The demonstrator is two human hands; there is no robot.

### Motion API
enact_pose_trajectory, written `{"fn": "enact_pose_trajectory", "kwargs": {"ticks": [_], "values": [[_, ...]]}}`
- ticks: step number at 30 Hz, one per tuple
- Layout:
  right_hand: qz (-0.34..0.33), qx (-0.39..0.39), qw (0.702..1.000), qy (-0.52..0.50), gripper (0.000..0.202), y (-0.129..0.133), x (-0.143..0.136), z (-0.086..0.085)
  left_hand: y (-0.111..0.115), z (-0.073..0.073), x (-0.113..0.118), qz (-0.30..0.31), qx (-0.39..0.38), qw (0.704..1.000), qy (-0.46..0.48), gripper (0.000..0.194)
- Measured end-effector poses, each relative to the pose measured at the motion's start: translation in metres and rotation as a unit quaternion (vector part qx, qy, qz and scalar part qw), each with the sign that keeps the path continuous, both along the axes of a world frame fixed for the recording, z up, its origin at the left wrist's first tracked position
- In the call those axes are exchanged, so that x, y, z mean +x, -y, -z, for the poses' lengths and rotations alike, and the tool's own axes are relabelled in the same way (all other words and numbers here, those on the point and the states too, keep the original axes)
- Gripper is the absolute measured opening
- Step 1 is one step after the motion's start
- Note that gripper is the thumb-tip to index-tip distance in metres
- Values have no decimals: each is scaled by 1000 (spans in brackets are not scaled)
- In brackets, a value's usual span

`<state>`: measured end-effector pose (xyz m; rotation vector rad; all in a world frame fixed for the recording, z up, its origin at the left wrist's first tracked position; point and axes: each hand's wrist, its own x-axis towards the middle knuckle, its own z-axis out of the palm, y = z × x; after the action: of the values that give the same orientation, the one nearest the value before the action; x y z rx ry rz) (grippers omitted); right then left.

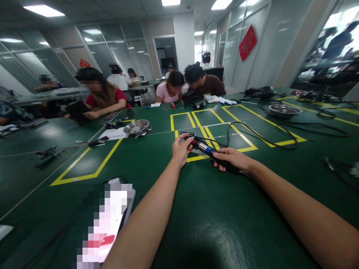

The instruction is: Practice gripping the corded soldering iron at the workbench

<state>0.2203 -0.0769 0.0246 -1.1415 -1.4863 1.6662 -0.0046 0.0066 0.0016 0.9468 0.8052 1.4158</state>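
My right hand (pixel 234 158) is wrapped round the black body of an electric screwdriver (pixel 203 147), which has a silver front section and a blue ring. The tool slants up and left over the green table. Its front end meets a small dark part with red bits (pixel 192 142), pinched in the fingers of my left hand (pixel 180 149). Fingers and tool hide much of that part, so its kind is unclear. A black cable (pixel 228 130) runs from near the left hand to the right across the table.
Yellow tape (pixel 97 175) marks boxes on the green table (pixel 224 213). One metal bowl (pixel 137 127) stands left on white paper, another metal bowl (pixel 285 110) right among cables. A lit, blurred-out screen (pixel 112 216) lies by my left forearm. Several people sit across the table.
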Motion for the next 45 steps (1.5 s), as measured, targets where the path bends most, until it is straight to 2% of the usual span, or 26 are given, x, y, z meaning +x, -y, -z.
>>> {"fn": "enact_pose_trajectory", "kwargs": {"ticks": [7,13,17,19,21,24,26,34,45], "values": [[-10,20,1000,16,40,1,-1,0,0,2,-1,4,5,1000,9,56],[33,42,998,-32,73,6,-1,0,5,-5,1,53,-7,995,79,87],[7,59,996,-60,63,6,0,0,5,-7,2,62,-42,991,108,95],[-11,70,996,-59,50,4,1,0,4,-5,2,56,-65,989,123,89],[-20,80,995,-53,42,3,2,0,3,-3,2,64,-79,986,129,73],[-12,88,995,-38,44,2,3,1,2,-1,1,110,-75,985,108,40],[-5,92,995,-23,46,2,4,2,3,-1,1,138,-66,984,93,30],[6,116,993,28,43,5,2,-1,3,1,1,152,-65,983,74,21],[38,120,992,32,39,4,3,3,5,-1,2,129,-68,987,73,13]]}}
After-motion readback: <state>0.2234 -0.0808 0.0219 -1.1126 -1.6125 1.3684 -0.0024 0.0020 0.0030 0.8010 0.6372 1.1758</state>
